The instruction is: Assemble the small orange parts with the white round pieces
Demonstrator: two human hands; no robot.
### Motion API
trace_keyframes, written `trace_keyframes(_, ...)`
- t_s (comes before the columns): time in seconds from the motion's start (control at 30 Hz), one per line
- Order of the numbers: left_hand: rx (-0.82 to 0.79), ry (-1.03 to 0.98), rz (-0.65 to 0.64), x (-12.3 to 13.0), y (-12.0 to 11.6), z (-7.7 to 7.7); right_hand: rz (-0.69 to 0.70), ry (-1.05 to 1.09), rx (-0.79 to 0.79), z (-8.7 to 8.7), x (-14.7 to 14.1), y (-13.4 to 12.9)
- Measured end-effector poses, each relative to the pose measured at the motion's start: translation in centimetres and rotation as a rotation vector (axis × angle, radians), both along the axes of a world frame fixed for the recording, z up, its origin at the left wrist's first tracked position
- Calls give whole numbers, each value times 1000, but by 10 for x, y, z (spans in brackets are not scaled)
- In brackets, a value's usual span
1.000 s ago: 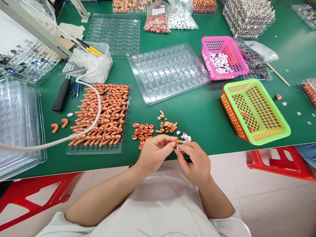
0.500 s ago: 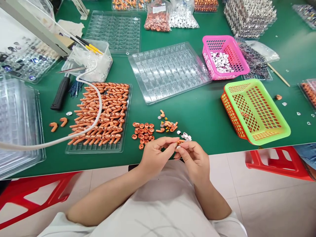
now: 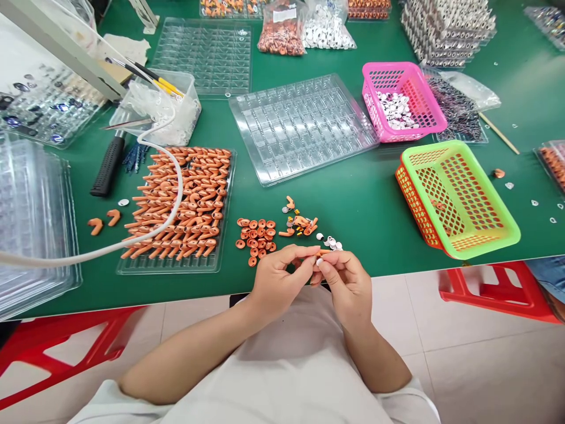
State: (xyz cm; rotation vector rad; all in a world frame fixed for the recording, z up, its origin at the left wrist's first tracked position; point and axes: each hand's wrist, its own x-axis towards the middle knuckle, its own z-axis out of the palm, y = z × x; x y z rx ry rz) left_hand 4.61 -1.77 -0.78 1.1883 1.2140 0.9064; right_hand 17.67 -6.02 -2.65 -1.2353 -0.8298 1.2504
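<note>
At the table's front edge, my left hand [image 3: 282, 275] is closed on an orange earbud shell [image 3: 325, 251], most of it hidden by fingers. My right hand [image 3: 352, 288] pinches a small white round disc [image 3: 319, 262] against it, thumb and forefinger together. Just beyond lie several loose white and black discs [image 3: 332, 242]. A cluster of orange round earbud caps [image 3: 260, 232] sits left of my fingertips. Behind them is a small heap of orange earbud shells [image 3: 304, 224] with yellow bits attached.
A clear tray packed with orange earbud shells [image 3: 185, 200] stands at left, crossed by a white cable [image 3: 180, 176]. Farther off are an unfilled-looking clear tray [image 3: 304, 129], a pink basket [image 3: 368, 109] of discs and a green basket [image 3: 507, 229]. A black-handled tool [image 3: 108, 168] lies left.
My right hand has shifted very slightly left and the white disc has tilted against the shell. Both hands stay together in the same place.
</note>
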Motion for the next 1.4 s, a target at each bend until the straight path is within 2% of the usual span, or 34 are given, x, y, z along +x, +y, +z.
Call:
trace_keyframes(0.1,-41,6,10,-1,0,0,20,-82,26,-1,3,-2)
trace_keyframes(0.17,-82,0,16,-1,1,1,44,-259,88,-2,5,-5)
trace_keyframes(0.27,-169,-68,-2,-3,6,4,148,-586,311,-2,12,-8)
trace_keyframes(0.37,-256,-154,-34,-6,11,7,217,-726,454,-1,21,-9)
trace_keyframes(0.53,-329,-181,-124,-14,17,4,144,-674,420,7,38,-2)
trace_keyframes(0.73,-379,-256,-283,-18,22,8,459,-611,473,17,42,14)
trace_keyframes(0.87,-466,-230,-441,-20,27,20,563,-595,475,20,42,18)
trace_keyframes(0.97,-479,-204,-485,-22,29,24,604,-605,477,21,43,17)
trace_keyframes(1.1,-485,-212,-509,-24,29,23,592,-665,478,19,42,15)
trace_keyframes(1.27,-440,-197,-506,-24,27,17,464,-741,459,17,35,12)
trace_keyframes(1.4,-423,-260,-501,-24,25,16,372,-763,470,12,31,10)
